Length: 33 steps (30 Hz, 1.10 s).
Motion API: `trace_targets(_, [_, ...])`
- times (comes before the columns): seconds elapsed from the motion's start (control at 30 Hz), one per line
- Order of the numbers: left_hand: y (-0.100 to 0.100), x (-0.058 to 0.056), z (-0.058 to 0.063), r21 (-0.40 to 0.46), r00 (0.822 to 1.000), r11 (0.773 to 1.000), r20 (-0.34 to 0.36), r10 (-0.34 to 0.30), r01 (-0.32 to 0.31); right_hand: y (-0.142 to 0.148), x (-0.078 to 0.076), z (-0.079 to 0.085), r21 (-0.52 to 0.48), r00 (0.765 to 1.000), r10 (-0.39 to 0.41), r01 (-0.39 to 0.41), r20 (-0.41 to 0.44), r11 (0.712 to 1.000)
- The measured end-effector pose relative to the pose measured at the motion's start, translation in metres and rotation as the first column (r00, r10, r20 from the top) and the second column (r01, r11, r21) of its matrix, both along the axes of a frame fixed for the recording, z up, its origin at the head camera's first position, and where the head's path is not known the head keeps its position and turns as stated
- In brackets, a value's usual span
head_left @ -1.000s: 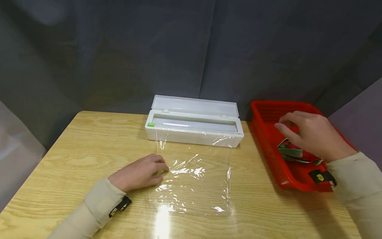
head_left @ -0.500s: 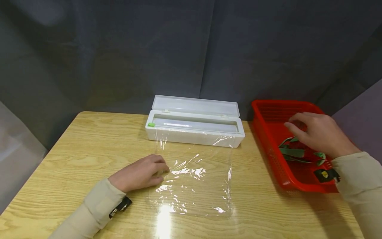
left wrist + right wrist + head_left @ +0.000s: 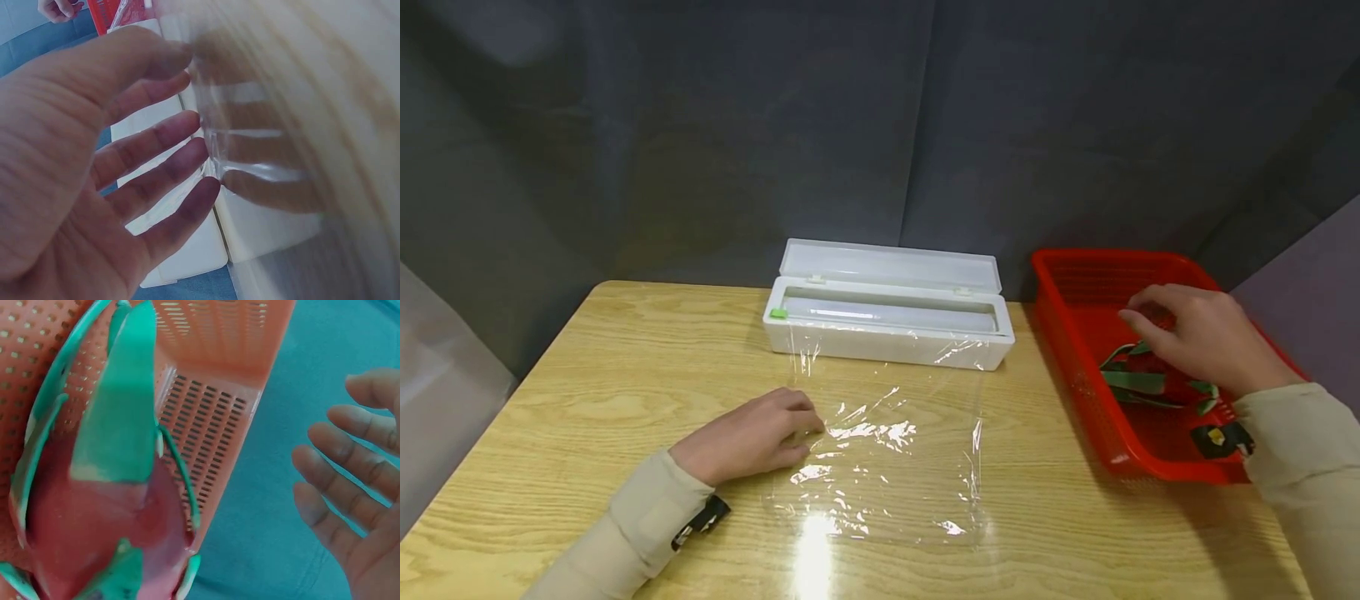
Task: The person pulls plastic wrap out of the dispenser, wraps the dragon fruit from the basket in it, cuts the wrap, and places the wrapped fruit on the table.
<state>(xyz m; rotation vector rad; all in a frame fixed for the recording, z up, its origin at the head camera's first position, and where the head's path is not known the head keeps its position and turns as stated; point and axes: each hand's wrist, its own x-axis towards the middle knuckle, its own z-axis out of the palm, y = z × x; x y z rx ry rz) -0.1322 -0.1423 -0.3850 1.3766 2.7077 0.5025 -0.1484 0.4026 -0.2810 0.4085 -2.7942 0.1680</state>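
Clear film touches the left of 2 loosely curved hands.

1 red, probable dragon fruit in a perforated basket, clear of the fingers.

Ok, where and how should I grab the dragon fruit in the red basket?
Probably round the plump red body of the dragon fruit, from above with your right hand: the red basket is walled but open-topped. Avoid the green scales; they look thin and stand off the body.
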Motion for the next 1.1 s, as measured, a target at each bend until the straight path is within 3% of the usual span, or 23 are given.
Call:
trace_targets(0.17, [0.000,0.000,-0.001,-0.002,1.000,1.000,0.002,0.004,-0.004,0.007,-0.001,-0.006,0.003,1.000,0.009,-0.009,0.003,1.000])
trace_targets(0.47, [0.000,-0.001,-0.001,-0.014,1.000,1.000,0.022,0.012,-0.012,0.019,0.002,-0.013,0.011,0.989,-0.025,0.023,0.149,1.000])
trace_targets(0.83, [-0.001,-0.001,-0.002,-0.014,1.000,1.000,0.025,0.012,-0.012,0.028,0.000,-0.021,0.010,0.951,-0.017,0.015,0.309,1.000])
trace_targets(1.1, [-0.004,0.002,-0.001,-0.008,1.000,1.000,0.007,0.015,-0.015,0.031,-0.007,-0.026,0.066,0.921,-0.034,0.009,0.389,0.998])
